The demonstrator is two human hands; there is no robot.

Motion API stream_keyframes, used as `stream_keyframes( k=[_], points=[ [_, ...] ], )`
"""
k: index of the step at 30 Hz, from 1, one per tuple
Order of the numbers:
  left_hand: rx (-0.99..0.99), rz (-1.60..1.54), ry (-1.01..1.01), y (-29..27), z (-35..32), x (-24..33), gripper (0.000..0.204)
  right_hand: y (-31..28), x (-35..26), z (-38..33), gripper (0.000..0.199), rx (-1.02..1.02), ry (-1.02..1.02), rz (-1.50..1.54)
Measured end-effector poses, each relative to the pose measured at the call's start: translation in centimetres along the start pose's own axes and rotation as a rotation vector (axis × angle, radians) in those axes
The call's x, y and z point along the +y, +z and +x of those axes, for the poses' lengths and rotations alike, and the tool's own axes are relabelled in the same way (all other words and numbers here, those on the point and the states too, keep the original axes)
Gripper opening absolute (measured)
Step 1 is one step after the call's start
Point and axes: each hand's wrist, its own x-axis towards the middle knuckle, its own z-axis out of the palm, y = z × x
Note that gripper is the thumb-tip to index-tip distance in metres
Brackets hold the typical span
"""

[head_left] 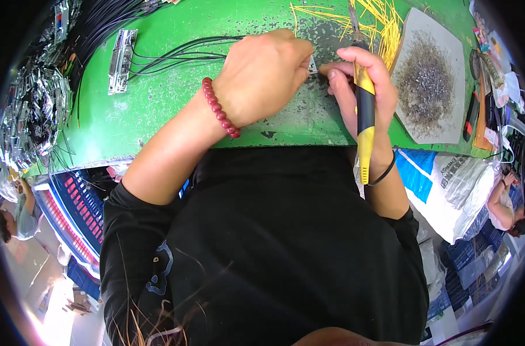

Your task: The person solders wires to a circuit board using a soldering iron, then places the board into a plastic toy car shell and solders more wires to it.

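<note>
My left hand (261, 78), wearing a red bead bracelet (216, 109), is closed in a pinch over the green table. A small silvery part (313, 63) shows at its fingertips, mostly hidden by them. Black wires (184, 53) run under this hand from a silvery metal housing (122, 61) lying to the left. My right hand (379, 81) holds a soldering iron (365, 101) with a yellow and black handle, its metal tip pointing away from me. The thumb and a finger of that hand come close to the silvery part; whether they touch it, I cannot tell.
Thin yellow wires (386, 26) lie scattered beyond the iron. At right is a grey board (411, 34) strewn with dark crumbs. Many silvery parts (34, 109) and black wires (109, 20) are heaped at left. White sacks (458, 196) and a blue crate (72, 199) stand below the table.
</note>
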Motion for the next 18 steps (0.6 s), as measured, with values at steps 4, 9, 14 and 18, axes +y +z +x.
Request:
stream_keyframes(
  k=[4,9,14,18],
  points=[
    [0.000,0.004,-0.006,0.1,0.0,0.1,0.008,0.3,-0.1,0.3,0.032,-0.007,-0.014,-0.016],
    [-0.012,-0.012,-0.029,0.1,-0.1,0.1,0.008,0.7,0.2,1.0,0.032,-0.026,-0.106,-0.067],
    [0.000,-0.010,-0.018,0.1,-0.1,0.0,0.008,0.6,0.5,0.7,0.033,-0.026,-0.109,-0.065],
    [0.000,-0.006,-0.014,0.1,-0.1,0.0,0.008,0.8,0.2,1.0,0.034,-0.030,-0.072,-0.064]
  ],
)
